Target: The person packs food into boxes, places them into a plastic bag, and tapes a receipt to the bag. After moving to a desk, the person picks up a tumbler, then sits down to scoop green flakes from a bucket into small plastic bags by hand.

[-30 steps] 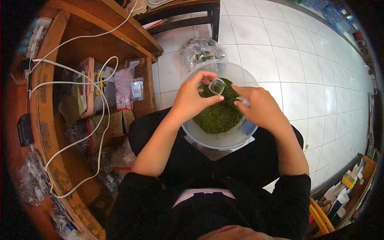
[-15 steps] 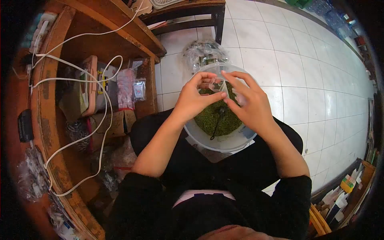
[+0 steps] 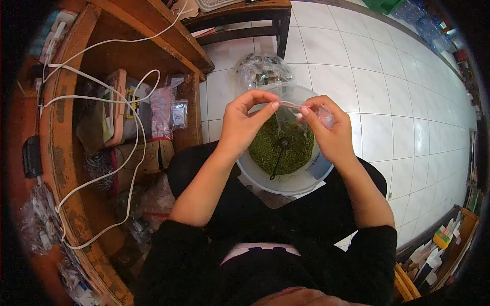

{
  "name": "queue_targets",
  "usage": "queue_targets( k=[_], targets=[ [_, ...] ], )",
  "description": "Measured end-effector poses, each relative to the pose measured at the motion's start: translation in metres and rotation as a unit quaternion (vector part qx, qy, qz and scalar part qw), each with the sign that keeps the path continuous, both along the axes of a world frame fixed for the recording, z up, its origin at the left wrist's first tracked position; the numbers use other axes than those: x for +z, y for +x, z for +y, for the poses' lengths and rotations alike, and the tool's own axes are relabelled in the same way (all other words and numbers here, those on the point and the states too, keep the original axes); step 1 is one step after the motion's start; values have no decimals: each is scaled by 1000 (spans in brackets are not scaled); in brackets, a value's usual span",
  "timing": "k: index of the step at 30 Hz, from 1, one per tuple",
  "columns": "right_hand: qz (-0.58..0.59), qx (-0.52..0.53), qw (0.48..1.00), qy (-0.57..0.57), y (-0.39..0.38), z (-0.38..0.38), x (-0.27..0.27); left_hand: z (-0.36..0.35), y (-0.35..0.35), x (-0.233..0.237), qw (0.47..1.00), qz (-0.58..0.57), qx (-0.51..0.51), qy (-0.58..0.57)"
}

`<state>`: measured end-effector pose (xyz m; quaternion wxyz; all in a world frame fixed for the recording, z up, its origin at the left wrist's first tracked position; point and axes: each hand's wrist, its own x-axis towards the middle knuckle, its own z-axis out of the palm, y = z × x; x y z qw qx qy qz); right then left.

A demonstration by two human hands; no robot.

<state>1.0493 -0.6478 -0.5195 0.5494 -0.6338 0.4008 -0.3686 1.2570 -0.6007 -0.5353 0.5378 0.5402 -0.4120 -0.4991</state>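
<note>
A small clear plastic bag (image 3: 289, 122) hangs between my two hands over a translucent tub. My left hand (image 3: 248, 115) pinches one top corner of the bag between thumb and finger. The other top corner is gripped by my right hand (image 3: 329, 127), which also has a wad of clear plastic tucked in its curled fingers. Below, the round tub (image 3: 250, 171) holds a heap of dry green crumbled leaves (image 3: 298, 158). A dark spoon (image 3: 278, 160) lies on the leaves, its handle pointing toward me.
Behind the tub, a clear plastic bag of packets (image 3: 265, 71) sits on the white tiled floor (image 3: 388, 102). A wooden shelf (image 3: 76, 168) with looping white cables stands at left. A dark wooden bench (image 3: 240, 20) is at the back.
My hands have drawn apart, pulling the small bag's mouth taut between them. Before, the fingers of both hands were close together around it.
</note>
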Motion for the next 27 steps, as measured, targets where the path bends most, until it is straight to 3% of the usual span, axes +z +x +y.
queue_targets(
  k=[3,7,12,21,24,27],
  targets=[
    [31,8,998,-57,-1,-1,2,3,-4,14,999,-14,42,-28],
    [37,-19,998,-38,1,-1,5,7,-4,12,999,10,38,-33],
    [67,13,988,-135,3,-3,7,9,-12,16,999,17,7,-51],
    [62,59,982,-166,11,-7,11,9,-4,13,995,-56,-32,-77],
    [70,69,981,-165,13,-11,12,8,5,16,979,-171,-46,-103],
    [77,72,978,-178,18,-19,14,8,8,22,987,-138,-32,-73]
  ],
)
